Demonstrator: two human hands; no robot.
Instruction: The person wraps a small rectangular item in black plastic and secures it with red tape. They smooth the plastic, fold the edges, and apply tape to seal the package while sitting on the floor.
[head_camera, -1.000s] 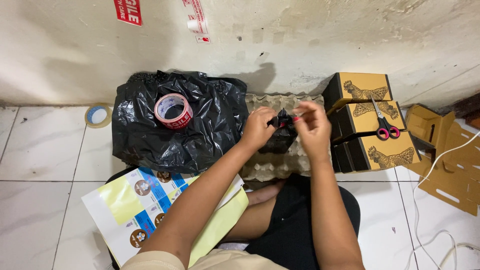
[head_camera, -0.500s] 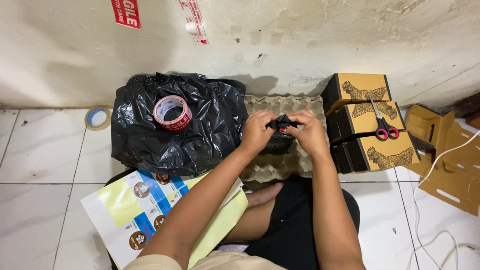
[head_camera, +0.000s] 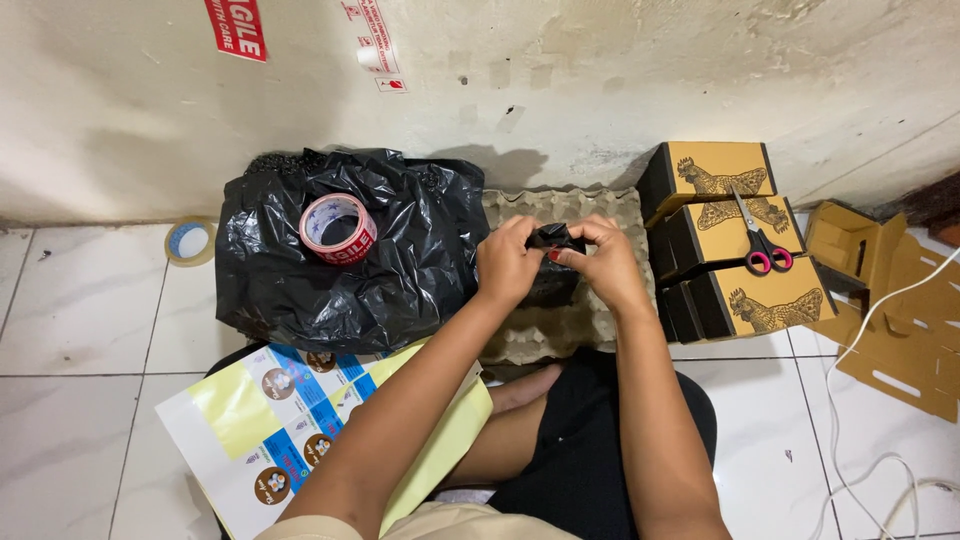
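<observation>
Black bag (head_camera: 340, 270), red-handled scissors (head_camera: 762, 248)

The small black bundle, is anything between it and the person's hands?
Nothing visible. The left hand and right hand both pinch the small black bundle directly, above the egg tray.

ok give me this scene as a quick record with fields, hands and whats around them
left hand: pinching a small black plastic bundle
right hand: gripping the same bundle from the other side
under hands: grey egg tray on the floor
left of hands: black plastic bag with a red and white tape roll on top
right of hands: yellow and black boxes, pink-handled scissors on them
near lap: sticker sheet
</observation>
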